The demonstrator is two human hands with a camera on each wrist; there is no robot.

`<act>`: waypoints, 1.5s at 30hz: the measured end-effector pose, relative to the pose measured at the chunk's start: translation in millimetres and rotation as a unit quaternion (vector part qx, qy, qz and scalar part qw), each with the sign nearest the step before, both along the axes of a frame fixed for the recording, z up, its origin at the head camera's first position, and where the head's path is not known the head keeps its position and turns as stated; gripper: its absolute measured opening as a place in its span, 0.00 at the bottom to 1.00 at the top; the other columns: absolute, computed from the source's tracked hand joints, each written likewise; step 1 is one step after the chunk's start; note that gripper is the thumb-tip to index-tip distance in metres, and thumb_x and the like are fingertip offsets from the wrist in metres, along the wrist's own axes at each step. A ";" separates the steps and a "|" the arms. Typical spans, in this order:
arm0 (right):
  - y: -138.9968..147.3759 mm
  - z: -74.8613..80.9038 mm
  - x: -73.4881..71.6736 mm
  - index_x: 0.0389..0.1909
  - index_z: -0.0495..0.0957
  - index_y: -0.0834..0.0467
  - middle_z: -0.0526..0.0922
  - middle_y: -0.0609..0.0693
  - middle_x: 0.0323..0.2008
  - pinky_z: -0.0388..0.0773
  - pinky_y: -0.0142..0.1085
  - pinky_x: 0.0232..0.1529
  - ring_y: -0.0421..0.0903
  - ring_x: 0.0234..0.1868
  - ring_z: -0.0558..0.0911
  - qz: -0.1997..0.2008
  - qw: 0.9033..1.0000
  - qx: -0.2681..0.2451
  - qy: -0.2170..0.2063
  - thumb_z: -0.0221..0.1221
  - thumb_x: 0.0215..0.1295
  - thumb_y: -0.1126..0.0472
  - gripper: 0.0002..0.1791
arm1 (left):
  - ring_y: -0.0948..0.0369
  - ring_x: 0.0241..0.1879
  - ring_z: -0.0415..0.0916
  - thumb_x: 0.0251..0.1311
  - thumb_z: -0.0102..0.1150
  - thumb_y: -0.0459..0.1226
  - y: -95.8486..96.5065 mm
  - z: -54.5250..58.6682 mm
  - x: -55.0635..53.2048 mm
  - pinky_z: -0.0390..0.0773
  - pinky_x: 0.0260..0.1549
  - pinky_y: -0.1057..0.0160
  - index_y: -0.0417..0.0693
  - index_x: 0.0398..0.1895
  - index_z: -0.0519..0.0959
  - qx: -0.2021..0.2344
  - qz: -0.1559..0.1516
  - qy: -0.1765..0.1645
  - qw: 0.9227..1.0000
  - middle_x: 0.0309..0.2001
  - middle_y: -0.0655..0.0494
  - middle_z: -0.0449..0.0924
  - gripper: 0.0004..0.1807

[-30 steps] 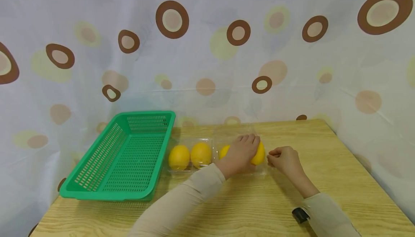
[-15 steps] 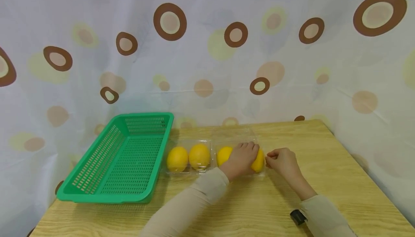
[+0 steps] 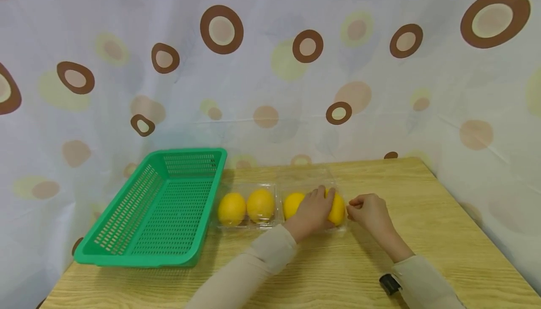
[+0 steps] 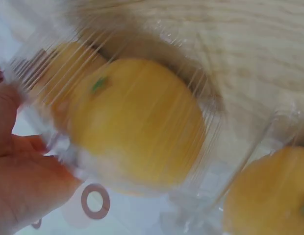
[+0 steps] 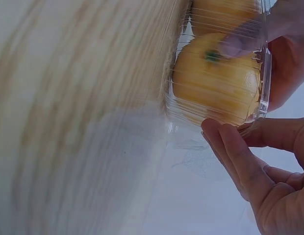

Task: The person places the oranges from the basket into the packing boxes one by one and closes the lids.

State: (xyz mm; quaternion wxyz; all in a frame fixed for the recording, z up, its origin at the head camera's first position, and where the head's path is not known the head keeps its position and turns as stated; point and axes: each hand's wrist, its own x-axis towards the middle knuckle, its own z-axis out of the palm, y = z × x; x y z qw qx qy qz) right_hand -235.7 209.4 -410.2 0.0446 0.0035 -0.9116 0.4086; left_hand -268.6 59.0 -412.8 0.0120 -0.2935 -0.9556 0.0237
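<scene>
My left hand (image 3: 310, 212) reaches into a clear plastic fruit box (image 3: 306, 175) with its lid laid back. Its fingers and thumb are around the right-hand orange (image 3: 337, 209), which sits in the box; in the right wrist view its thumb presses near the orange's green stem spot (image 5: 212, 56). A second orange (image 3: 291, 204) lies beside it, partly behind the hand. At the box's right edge my right hand (image 3: 372, 211) pinches the plastic between thumb and fingertips. The left wrist view is blurred, with an orange (image 4: 137, 122) seen through the ribbed plastic wall.
Left of this box stands another clear box (image 3: 264, 227) with two oranges (image 3: 231, 209) in it. A green perforated basket (image 3: 139, 259) takes up the left side of the wooden table (image 3: 422, 234). A patterned curtain (image 3: 262, 79) hangs behind the table.
The right-hand orange has come down into the box under my left hand, and that hand's fingers have since drawn back a little and spread. My right hand has stayed at the box's edge.
</scene>
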 end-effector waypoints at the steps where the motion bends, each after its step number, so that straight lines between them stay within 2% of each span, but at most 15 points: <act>1: 0.2 0.2 0.0 0.37 0.78 0.75 0.83 0.65 0.29 0.79 0.33 0.22 0.50 0.25 0.84 0.000 1.000 0.001 0.000 0.55 0.57 0.68 0.12 | 0.59 0.59 0.65 0.49 0.62 0.56 -0.9 2.1 1.0 0.64 0.60 0.65 0.49 0.69 0.53 0.004 0.002 -0.005 1.000 0.60 0.51 0.63 0.47; 6: 1.9 0.4 -1.3 0.37 0.78 0.74 0.83 0.64 0.28 0.79 0.33 0.22 0.49 0.24 0.84 -0.001 1.000 0.008 0.005 0.55 0.56 0.68 0.13 | 0.59 0.56 0.69 0.52 0.60 0.54 -9.1 12.9 0.5 0.68 0.57 0.64 0.45 0.67 0.56 0.030 0.010 -0.033 0.999 0.59 0.51 0.65 0.43; 12: 4.0 0.9 -2.9 0.40 0.76 0.75 0.83 0.65 0.30 0.78 0.34 0.23 0.50 0.26 0.84 0.008 1.000 0.006 -0.016 0.55 0.56 0.67 0.15 | 0.56 0.56 0.69 0.58 0.53 0.54 -27.6 26.5 -11.0 0.71 0.54 0.61 0.41 0.65 0.58 0.054 0.036 -0.082 0.994 0.60 0.47 0.65 0.38; 17: 9.1 2.2 -11.2 0.47 0.72 0.77 0.81 0.68 0.36 0.79 0.37 0.28 0.55 0.32 0.83 0.025 0.999 0.020 -0.028 0.53 0.61 0.63 0.20 | 0.51 0.60 0.64 0.66 0.44 0.49 -47.4 43.4 -28.2 0.69 0.56 0.57 0.36 0.66 0.57 0.105 0.081 -0.150 0.980 0.63 0.41 0.61 0.33; 19: 10.5 2.4 -17.3 0.50 0.70 0.76 0.79 0.70 0.41 0.80 0.41 0.34 0.59 0.39 0.81 0.029 0.999 0.024 -0.029 0.51 0.63 0.61 0.22 | 0.52 0.53 0.70 0.67 0.41 0.48 -54.0 48.3 -36.6 0.72 0.51 0.58 0.34 0.58 0.65 0.124 0.099 -0.169 0.973 0.55 0.42 0.68 0.27; 21: 11.1 2.7 -24.8 0.53 0.68 0.76 0.76 0.71 0.47 0.78 0.45 0.41 0.62 0.46 0.78 0.036 0.999 0.026 -0.032 0.49 0.66 0.59 0.24 | 0.55 0.39 0.72 0.68 0.40 0.46 -59.4 49.3 -45.5 0.74 0.42 0.59 0.35 0.43 0.73 0.130 0.119 -0.184 0.967 0.41 0.46 0.72 0.21; 23: 11.3 2.2 -32.5 0.55 0.67 0.75 0.73 0.72 0.51 0.75 0.49 0.47 0.64 0.51 0.74 0.045 0.998 0.021 -0.037 0.47 0.68 0.56 0.26 | 0.55 0.35 0.71 0.68 0.39 0.46 -63.6 48.4 -52.8 0.73 0.39 0.58 0.41 0.32 0.74 0.117 0.138 -0.179 0.967 0.35 0.49 0.73 0.19; 24: 11.1 2.3 -36.1 0.57 0.66 0.75 0.71 0.72 0.54 0.74 0.50 0.50 0.65 0.53 0.72 0.050 0.998 0.015 -0.041 0.46 0.69 0.56 0.26 | 0.54 0.34 0.71 0.69 0.39 0.46 -65.2 47.7 -55.8 0.73 0.40 0.56 0.42 0.30 0.74 0.112 0.147 -0.178 0.967 0.33 0.49 0.73 0.19; 26: 10.1 2.6 -42.5 0.58 0.64 0.74 0.68 0.72 0.56 0.72 0.51 0.52 0.65 0.55 0.71 0.061 0.997 -0.007 -0.052 0.45 0.70 0.55 0.27 | 0.49 0.47 0.72 0.69 0.38 0.46 -67.7 44.6 -61.3 0.69 0.51 0.51 0.42 0.37 0.77 0.095 0.162 -0.177 0.966 0.44 0.47 0.76 0.20; 28: 8.7 2.4 -47.5 0.59 0.62 0.74 0.67 0.72 0.58 0.71 0.51 0.54 0.65 0.56 0.70 0.071 0.995 -0.038 -0.065 0.43 0.70 0.55 0.28 | 0.44 0.61 0.63 0.70 0.36 0.46 -69.1 42.1 -64.0 0.60 0.60 0.46 0.45 0.48 0.77 0.076 0.168 -0.171 0.968 0.57 0.47 0.72 0.20; 29: 7.9 1.9 -49.7 0.60 0.61 0.74 0.66 0.72 0.58 0.70 0.51 0.54 0.65 0.56 0.70 0.074 0.993 -0.052 -0.072 0.43 0.71 0.55 0.28 | 0.44 0.63 0.60 0.70 0.35 0.45 -69.6 40.8 -65.1 0.56 0.62 0.45 0.45 0.51 0.76 0.072 0.169 -0.175 0.967 0.60 0.47 0.70 0.21; 32: 6.0 -0.9 -56.5 0.61 0.60 0.74 0.66 0.72 0.58 0.70 0.50 0.55 0.64 0.56 0.71 0.076 0.990 -0.079 -0.084 0.42 0.71 0.55 0.28 | 0.45 0.65 0.58 0.70 0.34 0.45 -70.6 38.1 -67.1 0.53 0.64 0.44 0.46 0.54 0.75 0.062 0.169 -0.188 0.965 0.62 0.50 0.68 0.22; 36: 5.2 -6.6 -65.1 0.60 0.61 0.75 0.67 0.72 0.57 0.70 0.50 0.55 0.64 0.56 0.71 0.071 0.992 -0.074 -0.073 0.42 0.71 0.55 0.28 | 0.45 0.63 0.61 0.70 0.35 0.42 -71.7 37.6 -68.7 0.54 0.63 0.44 0.46 0.52 0.75 0.067 0.172 -0.201 0.962 0.59 0.50 0.71 0.20; 42: 6.4 -10.3 -72.9 0.60 0.60 0.75 0.66 0.72 0.58 0.67 0.52 0.57 0.64 0.59 0.68 0.066 0.994 -0.063 -0.055 0.43 0.70 0.55 0.28 | 0.49 0.59 0.68 0.68 0.37 0.37 -74.8 38.4 -70.4 0.51 0.64 0.43 0.45 0.38 0.79 0.091 0.174 -0.211 0.958 0.53 0.49 0.76 0.16; 45: 7.1 -9.2 -73.5 0.61 0.60 0.75 0.66 0.72 0.58 0.67 0.52 0.58 0.64 0.59 0.68 0.067 0.994 -0.064 -0.055 0.43 0.70 0.56 0.28 | 0.50 0.59 0.68 0.68 0.37 0.36 -76.2 38.5 -71.5 0.50 0.64 0.42 0.44 0.40 0.78 0.109 0.176 -0.217 0.954 0.56 0.49 0.74 0.16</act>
